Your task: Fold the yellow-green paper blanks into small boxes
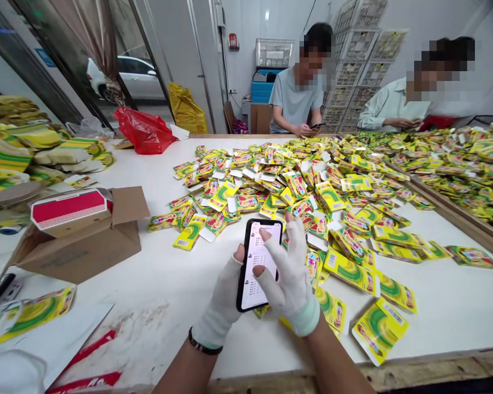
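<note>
- Head view: the phone [257, 251] is held above the near part of the worktop [156, 273], tilted slightly, its lit screen facing the wearer; yellow packets [219, 194] lie spread beyond it and to its right.
- It should handle as a light, stiff slab — rigid enough to be held from one side, though its smooth glass probably makes it slippery and a fall could crack it.
- The best hold is likely along the long black edges with support underneath, keeping fingers off the screen.
- The left grip [229, 282] is clamped on the phone at its left side, the bare thumb tip [240, 252] by the upper edge; the fingers behind are hidden.
- The right grip [290, 279] is spread over the screen's right part, thumb and forefinger apart — whether their bare tips touch the glass, I cannot tell.
- Both hands wear white gloves [225, 293] with some fingertips uncovered.
- The left forearm [184, 369], a dark wristband [205, 345] at its wrist, and the right forearm [337, 361] rise from the lower edge and converge on the phone.
</note>
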Available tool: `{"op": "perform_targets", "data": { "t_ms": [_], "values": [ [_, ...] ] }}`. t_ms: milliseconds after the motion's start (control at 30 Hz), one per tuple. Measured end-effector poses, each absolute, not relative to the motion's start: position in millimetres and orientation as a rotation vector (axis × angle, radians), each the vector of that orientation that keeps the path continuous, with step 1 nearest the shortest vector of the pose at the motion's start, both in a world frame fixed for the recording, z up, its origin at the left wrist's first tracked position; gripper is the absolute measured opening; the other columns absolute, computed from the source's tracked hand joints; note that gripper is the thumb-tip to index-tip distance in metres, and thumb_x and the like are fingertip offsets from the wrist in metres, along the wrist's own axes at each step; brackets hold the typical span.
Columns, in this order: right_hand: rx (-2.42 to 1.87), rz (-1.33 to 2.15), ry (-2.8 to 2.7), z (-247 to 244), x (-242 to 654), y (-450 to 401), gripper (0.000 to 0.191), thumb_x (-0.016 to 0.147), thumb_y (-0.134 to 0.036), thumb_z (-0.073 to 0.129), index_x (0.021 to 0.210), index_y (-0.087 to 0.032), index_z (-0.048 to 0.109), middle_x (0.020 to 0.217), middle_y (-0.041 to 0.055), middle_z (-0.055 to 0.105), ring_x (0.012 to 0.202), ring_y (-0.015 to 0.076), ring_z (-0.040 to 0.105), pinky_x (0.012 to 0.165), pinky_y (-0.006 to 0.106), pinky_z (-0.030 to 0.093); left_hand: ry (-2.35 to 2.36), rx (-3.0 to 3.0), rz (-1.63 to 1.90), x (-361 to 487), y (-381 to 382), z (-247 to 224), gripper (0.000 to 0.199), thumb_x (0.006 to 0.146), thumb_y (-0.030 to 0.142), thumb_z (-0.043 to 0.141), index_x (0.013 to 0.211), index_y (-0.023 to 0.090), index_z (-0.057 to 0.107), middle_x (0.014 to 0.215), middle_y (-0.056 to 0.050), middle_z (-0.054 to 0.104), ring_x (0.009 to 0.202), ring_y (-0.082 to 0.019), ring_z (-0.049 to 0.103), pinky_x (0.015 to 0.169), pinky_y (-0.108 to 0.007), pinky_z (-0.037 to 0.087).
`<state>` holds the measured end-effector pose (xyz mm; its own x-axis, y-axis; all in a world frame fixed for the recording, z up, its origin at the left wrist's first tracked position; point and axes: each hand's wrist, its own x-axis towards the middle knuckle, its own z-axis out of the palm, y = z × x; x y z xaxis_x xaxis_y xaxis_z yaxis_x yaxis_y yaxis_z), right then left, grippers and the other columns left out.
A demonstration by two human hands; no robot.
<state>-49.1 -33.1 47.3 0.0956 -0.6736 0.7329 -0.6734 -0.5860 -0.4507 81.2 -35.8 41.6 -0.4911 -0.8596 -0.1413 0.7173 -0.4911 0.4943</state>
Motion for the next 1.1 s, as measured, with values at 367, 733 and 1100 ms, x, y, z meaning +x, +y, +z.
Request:
{"op": "perform_targets", "data": {
  "t_ms": [367,733,1100],
  "values": [
    [-2.298,-1.538,1.281,41.5,-56.8,-25.0,0.052,0.09,-0.035,0.049,0.137,-0.015,0.042,0.152,0.0175,0.019,0.142,0.0377,0.018,0.111,0.063,0.025,-0.374,0.373,-1.976,89.9,-40.6,48.0,0.047,0.094,0.05,0.037,0.121,0.021,0.063,0.119,-0.006,0.067,0.11,-0.026,0.062,0.098,-0.036,0.048],
    [-2.467,-1.559,1.018,42.0,-54.5,-26.5,0.035,0.083,-0.032,0.057,0.115,-0.02,0.06,0.15,0.0115,0.024,0.137,0.0393,0.029,0.108,0.066,0.027,-0.424,0.471,-1.935,91.9,-38.3,57.3,0.065,0.093,0.06,0.025,0.135,0.016,0.049,0.118,-0.012,0.066,0.113,-0.032,0.059,0.096,-0.048,0.048],
    [-2.499,-1.53,1.067,41.3,-54.6,-27.6,0.036,0.081,-0.03,0.059,0.116,-0.021,0.059,0.151,0.0112,0.024,0.137,0.0407,0.028,0.107,0.067,0.027,-0.449,0.451,-1.938,91.9,-37.7,57.8,0.067,0.091,0.063,0.026,0.135,0.018,0.049,0.122,-0.011,0.064,0.117,-0.034,0.057,0.098,-0.05,0.047]
  ]
}}
